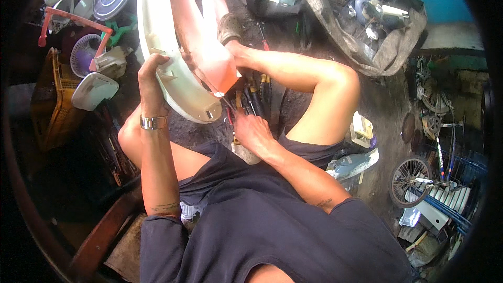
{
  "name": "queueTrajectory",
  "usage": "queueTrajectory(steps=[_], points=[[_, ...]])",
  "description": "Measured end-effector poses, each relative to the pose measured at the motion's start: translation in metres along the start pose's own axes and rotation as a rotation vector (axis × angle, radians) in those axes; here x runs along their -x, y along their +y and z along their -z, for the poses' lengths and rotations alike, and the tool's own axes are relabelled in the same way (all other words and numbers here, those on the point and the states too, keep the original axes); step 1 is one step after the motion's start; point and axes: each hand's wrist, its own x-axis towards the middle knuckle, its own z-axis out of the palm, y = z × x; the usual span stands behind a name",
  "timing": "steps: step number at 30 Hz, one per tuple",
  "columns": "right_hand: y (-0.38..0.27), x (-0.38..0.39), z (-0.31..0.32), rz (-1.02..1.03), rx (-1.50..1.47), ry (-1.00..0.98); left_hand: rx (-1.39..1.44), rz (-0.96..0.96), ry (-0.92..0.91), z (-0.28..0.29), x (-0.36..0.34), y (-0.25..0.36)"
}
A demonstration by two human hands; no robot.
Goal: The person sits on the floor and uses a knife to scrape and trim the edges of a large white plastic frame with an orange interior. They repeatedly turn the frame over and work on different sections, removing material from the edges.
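Observation:
A long curved white plastic panel (196, 106) rises between my knees, its far end leaving the upper edge. My left hand (152, 81), with a metal watch at its wrist, is closed on the panel's left edge. Beside the panel, a pinkish-orange plastic piece (224, 71) narrows to a corner near its lower end. In my right hand (251, 132) is a pair of red-handled pliers (229, 109), its tip against that lower corner. The pliers' jaws are too small to make out clearly.
Several hand tools (257, 97) lie on the dark ground beyond my right hand. A red-handled screwdriver (264, 43) lies farther off. At left stand an orange crate (52, 99) and a purple basket (84, 55). A grey sack (403, 47) and a bicycle wheel (410, 181) are at right.

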Motion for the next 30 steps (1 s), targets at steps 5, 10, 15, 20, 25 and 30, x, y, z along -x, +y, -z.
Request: queueTrajectory(steps=[5, 10, 15, 20, 25, 30], points=[[-0.005, 0.0, 0.002, 0.053, -0.039, 0.036, -0.073, -0.013, -0.053, -0.002, -0.007, -0.01], [0.002, -0.022, -0.016, 0.157, 0.075, 0.076, -0.147, 0.005, -0.03, -0.003, -0.011, -0.016], [0.016, -0.048, -0.04, 0.013, 0.115, -0.082, -0.095, 0.029, -0.027, -0.01, -0.003, -0.011], [0.03, -0.064, -0.048, 0.006, 0.06, -0.075, 0.014, 0.05, -0.007, -0.023, 0.008, 0.009], [0.026, -0.018, -0.017, 0.049, 0.026, -0.031, -0.019, 0.028, 0.021, -0.028, 0.019, 0.016], [0.026, 0.023, 0.013, -0.095, -0.095, 0.031, -0.045, -0.019, -0.026, -0.019, 0.014, 0.011]])
